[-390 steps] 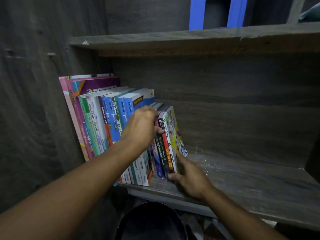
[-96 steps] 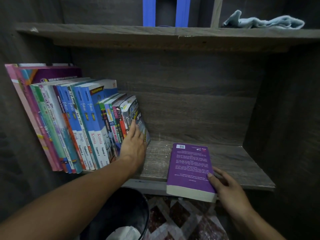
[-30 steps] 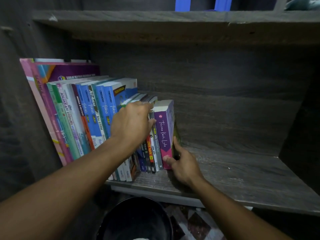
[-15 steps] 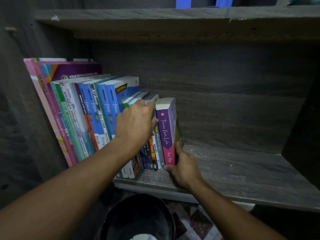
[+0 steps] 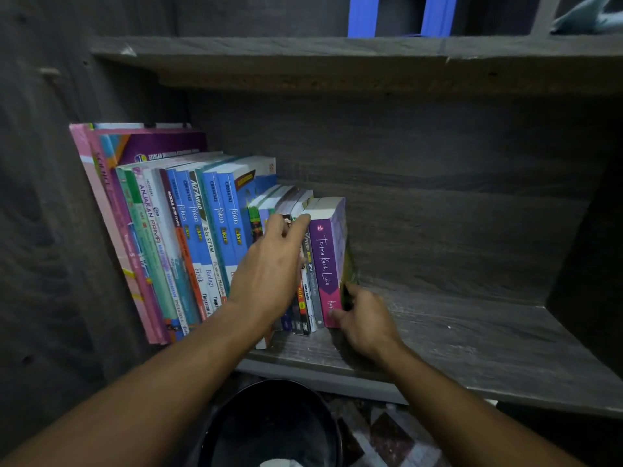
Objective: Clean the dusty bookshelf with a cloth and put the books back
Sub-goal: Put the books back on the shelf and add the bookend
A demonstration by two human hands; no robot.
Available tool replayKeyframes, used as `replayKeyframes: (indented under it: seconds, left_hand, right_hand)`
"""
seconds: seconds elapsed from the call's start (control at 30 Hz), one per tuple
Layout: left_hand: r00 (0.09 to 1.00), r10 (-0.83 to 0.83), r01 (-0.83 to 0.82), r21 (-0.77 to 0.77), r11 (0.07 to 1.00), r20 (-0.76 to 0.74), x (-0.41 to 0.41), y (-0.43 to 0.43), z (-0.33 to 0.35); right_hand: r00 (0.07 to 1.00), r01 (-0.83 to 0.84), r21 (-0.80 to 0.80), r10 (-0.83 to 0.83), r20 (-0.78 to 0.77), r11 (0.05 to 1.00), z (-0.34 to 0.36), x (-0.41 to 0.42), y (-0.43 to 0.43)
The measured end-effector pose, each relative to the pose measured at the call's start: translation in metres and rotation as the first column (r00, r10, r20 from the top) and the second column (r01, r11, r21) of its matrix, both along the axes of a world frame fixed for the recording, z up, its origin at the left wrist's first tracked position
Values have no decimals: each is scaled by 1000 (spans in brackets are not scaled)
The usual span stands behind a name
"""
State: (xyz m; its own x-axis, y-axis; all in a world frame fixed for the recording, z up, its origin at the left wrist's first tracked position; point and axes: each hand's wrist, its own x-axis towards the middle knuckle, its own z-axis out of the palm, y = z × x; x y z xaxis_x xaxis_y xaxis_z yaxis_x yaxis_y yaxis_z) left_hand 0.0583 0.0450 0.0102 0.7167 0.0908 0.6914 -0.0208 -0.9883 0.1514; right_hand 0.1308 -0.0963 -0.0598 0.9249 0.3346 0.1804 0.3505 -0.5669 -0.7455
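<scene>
The left hand's [image 5: 269, 271] straight, close-set fingers [image 5: 296, 227] press the thin paperbacks' [image 5: 306, 298] spines. The right hand [image 5: 365, 320] pinches the lower end of the purple paperback book [image 5: 325, 261], which stands upright and ends the row on the grey wooden shelf's [image 5: 472, 345] left half. A round black bin [image 5: 269, 423] sits below the front edge, and a pale blue cloth [image 5: 588, 20] lies on the board above.

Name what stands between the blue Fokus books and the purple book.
Several thin upright books, partly hidden by the left hand, beside the purple book that the right hand grips; head view.

purple book [image 5: 325, 264]: no longer lying flat on the shelf [image 5: 472, 338], now standing upright at the right end of the row of books [image 5: 188, 237] | left hand [image 5: 269, 274]: uncurling, fingers stretching over the small spines | right hand [image 5: 365, 321]: now pinching the book's foot
</scene>
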Motion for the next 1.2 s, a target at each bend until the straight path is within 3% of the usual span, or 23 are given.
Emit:
replayKeyframes:
  seconds: [0.17, 0.23, 0.4, 0.8, 1.03, 1.2]
  left_hand:
    - [998, -19, 3, -284, 959, -52, -4, -4, -24]
    - [996, -2, -27, -320, 947, -90, -2, -4, -27]
    - [992, 34, -61, -221, 973, -121, 0, -4, -30]
    - [988, 17, -44, -178, 983, -155, -13, -5, -23]
    - [991, 30, -36, -42, 998, -133, -30, -16, -9]
    - [997, 27, -17, 140, 990, -67, -43, -26, -1]
  right_hand:
    - [999, 5, 88, -10, 51, 996, 18, -9, 5]
    - [998, 1, 66, -5, 65, 998, 18, -9, 6]
    - [998, -2, 88, -4, 62, 996, 10, -9, 4]
    - [995, -84, 60, 87, -42, 995, 38, -31, -7]
    - [979, -181, -24, 182, 89, 983, 62, -58, -28]
    - [949, -204, -76, 216, 231, 976, 78, -74, -45]
